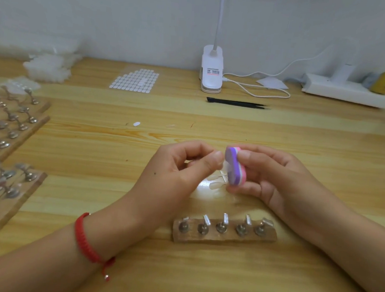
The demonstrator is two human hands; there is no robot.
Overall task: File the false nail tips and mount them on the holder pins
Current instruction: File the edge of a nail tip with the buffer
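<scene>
Just beyond the holder, my left hand pinches a nail tip against the file gripped by my right hand. Its five pins carry mounted tips, and loose tips lie between.

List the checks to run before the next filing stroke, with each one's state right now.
1. Right hand grips the file: ok.
2. Left hand pinches a nail tip against the file: ok, though its edge is too blurred to judge.
3. Spare nail tips lie on the table beneath the hands: ok.
4. Holder lies flat, near both hands: ok.
5. Free pins on the holder: cannot tell; all five carry pale tabs of some kind.
</scene>
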